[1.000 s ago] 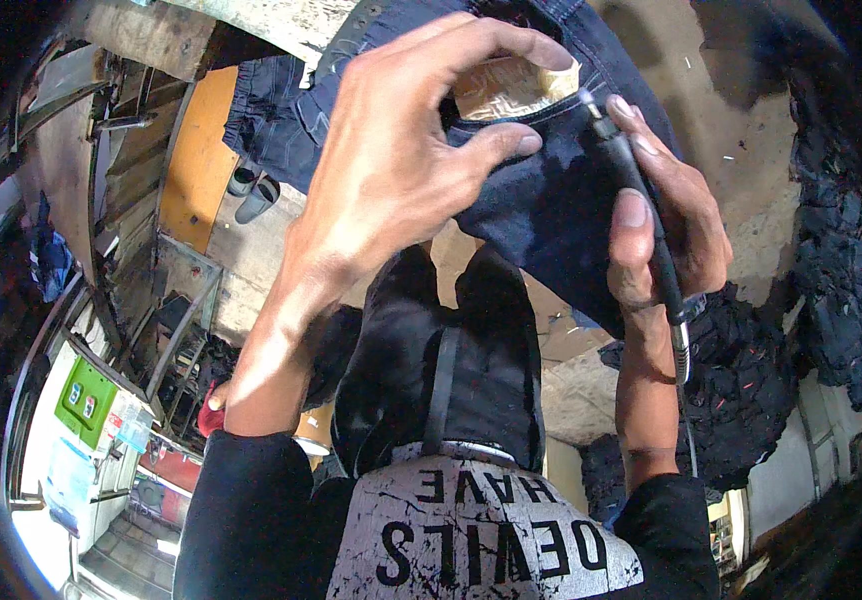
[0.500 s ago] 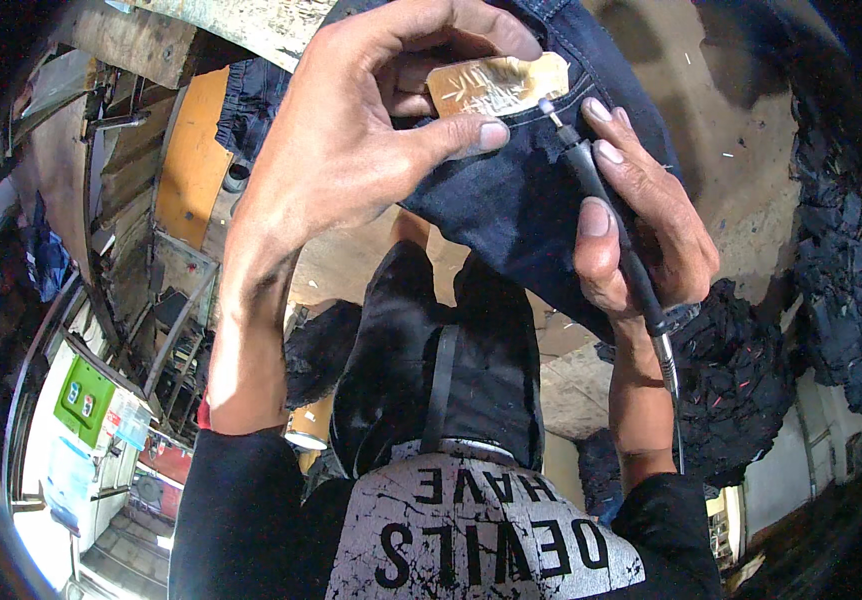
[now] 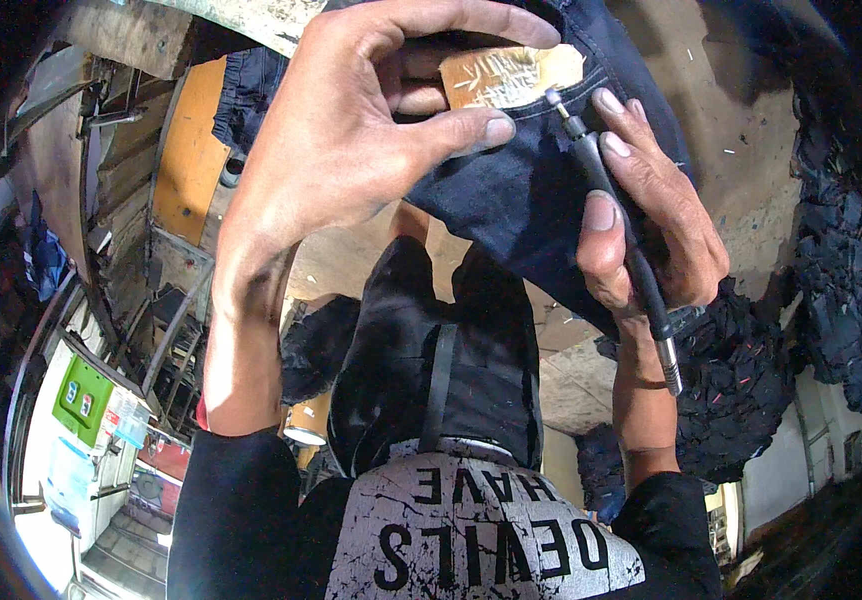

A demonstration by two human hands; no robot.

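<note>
Dark blue denim (image 3: 496, 205), with a stitched seam, hangs in front of me at the top middle. Against it lies a small tan plate (image 3: 511, 76) with raised or cut marks; I cannot tell whether it is fixed to the cloth. My left hand (image 3: 351, 130) frames the plate, fingers along its far edge and thumb at its near edge. Closed round a black pen-shaped rotary tool (image 3: 623, 222) is my right hand (image 3: 656, 205). The tool's small pale tip (image 3: 553, 97) is at the plate's lower right corner, beside the seam; contact is unclear.
Piles of dark folded cloth (image 3: 741, 390) lie at the right. An orange-brown board (image 3: 189, 160) and wooden frames stand at the left. A pale plank (image 3: 241, 20) crosses the upper left. My legs in black trousers (image 3: 431, 360) are below the work.
Both hands, the plate and the tool have shifted slightly right. The tool's tip has stayed close to the plate's corner. Neither grip has changed.
</note>
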